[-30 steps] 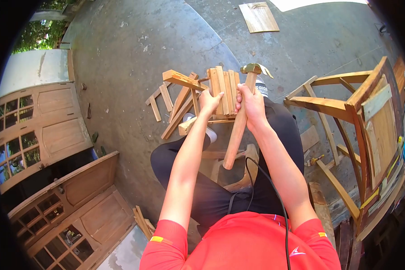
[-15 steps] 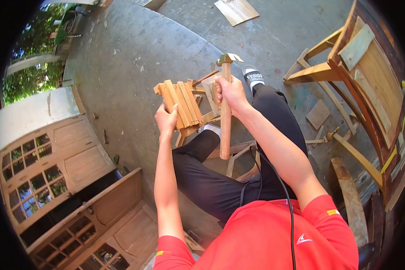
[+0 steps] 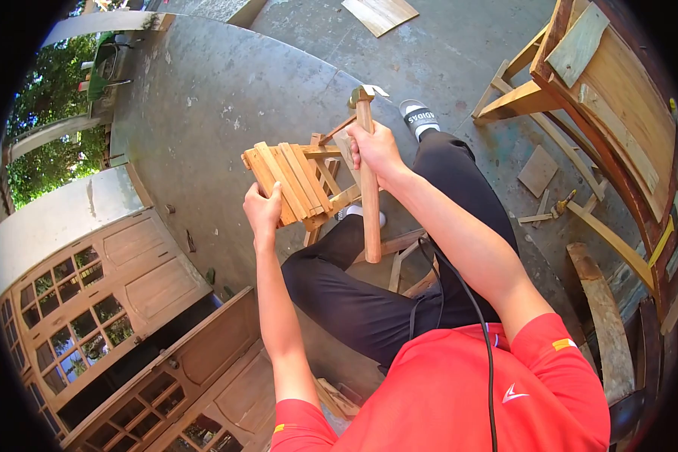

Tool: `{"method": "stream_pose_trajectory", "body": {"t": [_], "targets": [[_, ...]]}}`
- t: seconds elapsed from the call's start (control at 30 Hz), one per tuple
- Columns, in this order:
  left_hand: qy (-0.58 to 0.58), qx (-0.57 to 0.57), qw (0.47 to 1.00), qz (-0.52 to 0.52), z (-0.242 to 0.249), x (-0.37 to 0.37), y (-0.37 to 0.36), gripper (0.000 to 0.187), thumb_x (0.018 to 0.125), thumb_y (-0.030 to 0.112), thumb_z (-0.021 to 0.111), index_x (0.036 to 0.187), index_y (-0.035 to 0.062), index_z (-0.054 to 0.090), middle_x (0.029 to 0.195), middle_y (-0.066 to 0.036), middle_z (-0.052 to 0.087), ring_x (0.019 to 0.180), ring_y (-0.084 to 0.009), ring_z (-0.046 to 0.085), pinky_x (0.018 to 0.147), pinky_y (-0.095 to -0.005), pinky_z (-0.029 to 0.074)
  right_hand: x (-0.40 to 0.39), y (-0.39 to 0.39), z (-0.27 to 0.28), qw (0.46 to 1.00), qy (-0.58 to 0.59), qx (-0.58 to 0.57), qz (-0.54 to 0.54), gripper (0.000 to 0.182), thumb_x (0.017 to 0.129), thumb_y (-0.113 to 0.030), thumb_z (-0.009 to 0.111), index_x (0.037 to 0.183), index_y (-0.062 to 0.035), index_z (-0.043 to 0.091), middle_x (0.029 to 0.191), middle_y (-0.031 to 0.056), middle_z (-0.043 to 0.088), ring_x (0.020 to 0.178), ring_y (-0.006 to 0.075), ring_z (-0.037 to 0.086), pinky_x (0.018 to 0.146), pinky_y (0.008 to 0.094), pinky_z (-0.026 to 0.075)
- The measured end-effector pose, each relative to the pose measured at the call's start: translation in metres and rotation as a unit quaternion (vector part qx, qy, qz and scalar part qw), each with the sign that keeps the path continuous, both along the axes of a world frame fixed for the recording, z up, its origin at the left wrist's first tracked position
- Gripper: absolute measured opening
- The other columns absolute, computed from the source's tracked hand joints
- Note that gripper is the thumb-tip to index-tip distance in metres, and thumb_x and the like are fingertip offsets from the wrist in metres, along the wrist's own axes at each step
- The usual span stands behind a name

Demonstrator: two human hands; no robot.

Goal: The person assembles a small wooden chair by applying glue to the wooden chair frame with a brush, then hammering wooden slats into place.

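My left hand (image 3: 264, 211) grips the near left side of a bundle of wooden slats (image 3: 288, 181), its thumb pressed on the top. The slats lie side by side over a small wooden frame (image 3: 328, 162) between my feet. My right hand (image 3: 377, 154) is closed round the handle of a hammer (image 3: 369, 188), high up near the metal head. The head points away from me, and the handle end hangs over my legs, to the right of the slats.
A large curved wooden chair frame (image 3: 580, 113) stands at the right. Wood offcuts (image 3: 539, 171) and a long board (image 3: 603, 316) lie on the floor. Panelled wooden doors (image 3: 128, 279) are at the lower left. A black cable (image 3: 474, 301) runs down over my lap and shirt.
The slats and my left hand have shifted slightly left in view. The hammer and my right hand have also moved a little left and up. Both holds are unchanged.
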State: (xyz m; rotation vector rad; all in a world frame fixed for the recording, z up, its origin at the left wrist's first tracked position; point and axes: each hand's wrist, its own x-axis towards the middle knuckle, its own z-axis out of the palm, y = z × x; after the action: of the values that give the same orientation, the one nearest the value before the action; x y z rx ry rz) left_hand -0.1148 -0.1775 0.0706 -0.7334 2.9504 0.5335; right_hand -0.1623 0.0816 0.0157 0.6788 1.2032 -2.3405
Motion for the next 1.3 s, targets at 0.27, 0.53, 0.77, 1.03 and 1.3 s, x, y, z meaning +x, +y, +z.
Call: {"method": "stream_pose_trajectory", "body": {"t": [0.27, 0.53, 0.77, 1.03, 1.3], "targets": [[0.015, 0.013, 1.000, -0.014, 0.005, 0.000, -0.004, 0.030, 0.086, 0.023, 0.077, 0.093, -0.0042, 0.068, 0.082, -0.016, 0.073, 0.074, -0.0218, 0.070, 0.073, -0.0362, 0.054, 0.000, 0.000, 0.005, 1.000, -0.006, -0.002, -0.001, 0.015, 0.098, -0.021, 0.062, 0.097, -0.0071, 0.056, 0.070, -0.0007, 0.053, 0.053, 0.0075, 0.052, 0.047, 0.0276, 0.047], [0.006, 0.031, 0.999, -0.013, 0.026, 0.002, -0.017, 0.031, 0.083, 0.024, 0.080, 0.087, -0.0045, 0.067, 0.079, -0.014, 0.073, 0.071, -0.0181, 0.069, 0.070, -0.0348, 0.054, 0.000, 0.000, 0.006, 1.000, -0.015, -0.008, 0.002, 0.015, 0.098, -0.020, 0.062, 0.099, -0.0059, 0.057, 0.070, -0.0002, 0.053, 0.053, 0.0081, 0.052, 0.047, 0.0275, 0.047], [0.021, 0.034, 0.999, -0.018, 0.004, 0.014, -0.029, 0.036, 0.080, 0.027, 0.082, 0.085, -0.0048, 0.067, 0.077, -0.015, 0.073, 0.071, -0.0215, 0.071, 0.070, -0.0361, 0.055, -0.001, -0.003, 0.001, 1.000, -0.005, -0.010, 0.003, 0.018, 0.096, -0.021, 0.063, 0.096, -0.0054, 0.054, 0.071, 0.0011, 0.055, 0.052, 0.0093, 0.054, 0.047, 0.0289, 0.048], [0.027, -0.008, 1.000, 0.010, 0.009, 0.016, -0.013, 0.038, 0.079, 0.028, 0.083, 0.082, -0.0058, 0.065, 0.074, -0.016, 0.071, 0.067, -0.0231, 0.068, 0.068, -0.0373, 0.054, -0.001, 0.002, 0.001, 1.000, -0.001, -0.007, -0.003, 0.020, 0.096, -0.021, 0.063, 0.095, -0.0044, 0.054, 0.073, 0.0019, 0.057, 0.053, 0.0098, 0.055, 0.047, 0.0283, 0.049], [0.005, -0.043, 0.999, 0.009, 0.016, 0.012, -0.008, 0.038, 0.079, 0.027, 0.083, 0.082, -0.0063, 0.064, 0.077, -0.019, 0.072, 0.069, -0.0264, 0.071, 0.069, -0.0384, 0.055, 0.000, 0.000, 0.000, 1.000, -0.005, 0.007, 0.010, 0.017, 0.097, -0.021, 0.062, 0.096, -0.0057, 0.056, 0.070, -0.0001, 0.054, 0.052, 0.0092, 0.052, 0.047, 0.0290, 0.048]]}}
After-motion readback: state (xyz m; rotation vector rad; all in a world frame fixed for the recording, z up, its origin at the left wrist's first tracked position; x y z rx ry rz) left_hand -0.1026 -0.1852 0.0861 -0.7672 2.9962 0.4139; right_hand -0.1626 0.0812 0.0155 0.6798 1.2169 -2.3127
